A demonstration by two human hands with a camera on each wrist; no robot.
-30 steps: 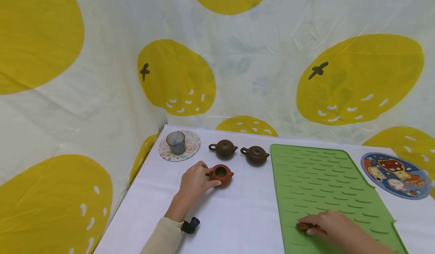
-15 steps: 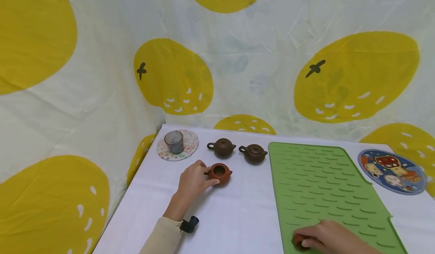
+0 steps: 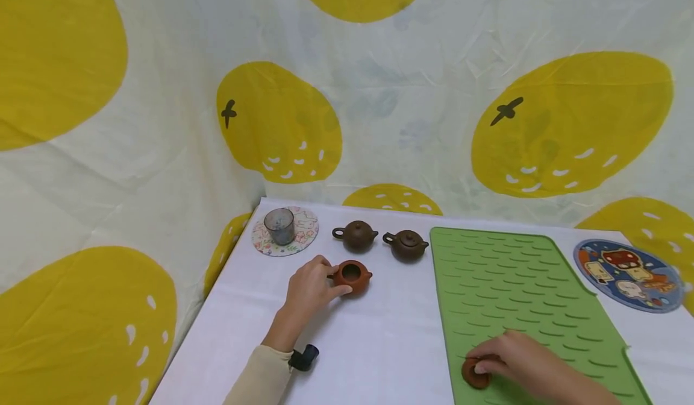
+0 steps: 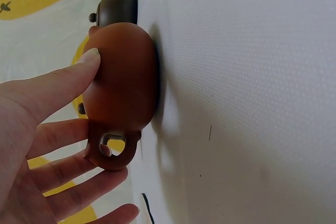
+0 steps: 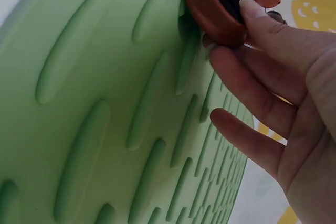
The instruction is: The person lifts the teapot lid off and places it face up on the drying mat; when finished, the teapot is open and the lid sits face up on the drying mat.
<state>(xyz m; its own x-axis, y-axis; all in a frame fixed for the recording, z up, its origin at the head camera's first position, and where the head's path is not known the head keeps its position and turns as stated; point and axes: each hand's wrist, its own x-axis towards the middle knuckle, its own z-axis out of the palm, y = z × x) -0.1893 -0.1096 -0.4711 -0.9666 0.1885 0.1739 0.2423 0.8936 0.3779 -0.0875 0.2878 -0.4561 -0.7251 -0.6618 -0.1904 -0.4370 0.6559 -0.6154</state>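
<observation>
My left hand (image 3: 308, 287) grips a small reddish clay teapot (image 3: 360, 287) standing on the white tablecloth. The teapot has no lid on, and its spout points right. In the left wrist view the thumb presses the body while fingers lie by the handle (image 4: 113, 161). Over the near left part of the green mat (image 3: 499, 308), my right hand (image 3: 515, 360) pinches a reddish teapot lid (image 3: 476, 379) between thumb and fingers. The lid (image 5: 210, 14) is tilted, its hollow side showing, with its edge right at the mat in the right wrist view.
Two dark brown lidded teapots, one on the left (image 3: 358, 237) and one on the right (image 3: 408, 247), stand behind the red one. A smoky glass (image 3: 281, 227) sits on a floral round coaster (image 3: 309, 227). A blue patterned round mat (image 3: 629, 275) lies far right.
My right hand has shifted slightly left, and the lid has turned from nearly edge-on to show its hollow side. The left hand stays on the teapot.
</observation>
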